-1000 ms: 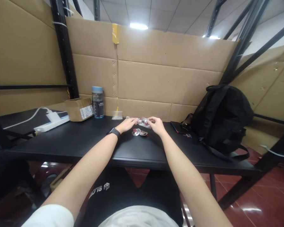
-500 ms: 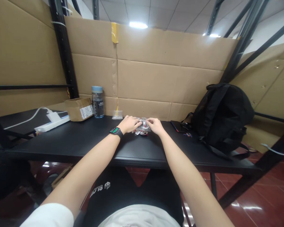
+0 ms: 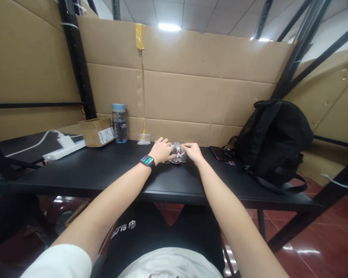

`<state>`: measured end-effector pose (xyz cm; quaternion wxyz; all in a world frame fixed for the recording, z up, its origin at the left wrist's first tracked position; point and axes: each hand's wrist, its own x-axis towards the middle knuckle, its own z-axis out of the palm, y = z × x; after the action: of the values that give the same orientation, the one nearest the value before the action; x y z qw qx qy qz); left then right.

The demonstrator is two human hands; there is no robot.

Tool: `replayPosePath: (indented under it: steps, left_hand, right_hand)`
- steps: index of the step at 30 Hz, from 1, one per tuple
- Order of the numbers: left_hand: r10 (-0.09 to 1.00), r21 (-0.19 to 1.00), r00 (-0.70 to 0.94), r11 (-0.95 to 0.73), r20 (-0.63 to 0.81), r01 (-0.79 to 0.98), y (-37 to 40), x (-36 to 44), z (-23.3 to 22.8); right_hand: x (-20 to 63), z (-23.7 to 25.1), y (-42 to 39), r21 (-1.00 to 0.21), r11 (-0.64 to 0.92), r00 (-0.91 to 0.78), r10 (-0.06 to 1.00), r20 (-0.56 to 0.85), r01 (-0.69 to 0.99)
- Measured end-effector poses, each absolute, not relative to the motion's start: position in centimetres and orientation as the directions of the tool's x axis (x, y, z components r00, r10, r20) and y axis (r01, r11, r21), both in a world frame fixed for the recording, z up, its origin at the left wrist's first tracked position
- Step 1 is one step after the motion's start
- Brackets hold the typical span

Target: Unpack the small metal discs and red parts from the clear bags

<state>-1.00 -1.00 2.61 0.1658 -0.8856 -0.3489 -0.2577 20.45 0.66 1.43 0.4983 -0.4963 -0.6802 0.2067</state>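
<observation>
Both of my hands meet over the middle of the black table (image 3: 110, 170), near the cardboard back wall. My left hand (image 3: 161, 150), with a smartwatch on its wrist, and my right hand (image 3: 193, 151) pinch a small clear plastic bag (image 3: 178, 151) from either side. The bag holds small red and silvery items. Under the bag, small round metal pieces (image 3: 174, 162) lie on the table, mostly hidden by my hands.
A black backpack (image 3: 275, 135) leans at the right, with a dark phone (image 3: 219, 153) beside it. At the back left stand a water bottle (image 3: 119, 123), a small cardboard box (image 3: 97, 132) and a white power strip (image 3: 64, 150). Another clear bag (image 3: 144, 139) lies by the wall.
My hands have drawn closer together on the clear bag and lowered it over the round metal pieces, which now are mostly covered. My left wrist has turned, showing the watch face.
</observation>
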Motion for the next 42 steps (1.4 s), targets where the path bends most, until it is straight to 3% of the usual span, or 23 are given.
replayPosePath:
  steps: [3,10,19,25,33,42]
  left_hand:
    - [0.526,-0.147,0.629,-0.689,0.573,0.709,-1.1,-1.0,2.7]
    - [0.469,-0.355,0.668,-0.593,0.577,0.723,-1.0,-1.1,2.7]
    - [0.485,-0.317,0.659,-0.611,0.574,0.725,-0.7,-1.2,2.4]
    - [0.497,-0.32,0.642,-0.586,0.584,0.745,-0.8,-1.3,2.5]
    - [0.442,-0.281,0.632,-0.63,0.636,0.724,-1.8,-0.9,2.9]
    - [0.27,-0.376,0.744,-0.728,0.611,0.573,-2.0,-0.3,3.2]
  right_hand:
    - [20.4,1.5,0.5,-0.837,0.402,0.041,0.893,0.447,0.371]
    - [20.3,1.8,0.0,-0.907,0.402,0.031,0.912,0.409,0.124]
    - [20.1,2.0,-0.2,-0.878,0.429,0.002,0.898,0.44,0.21]
    - [20.4,2.5,-0.4,-0.843,0.513,0.172,0.827,0.536,0.161]
    - [21.3,3.0,-0.2,-0.869,0.494,0.358,0.816,0.454,-0.024]
    - [20.7,2.5,-0.2,-0.874,0.472,0.185,0.874,0.449,-0.113]
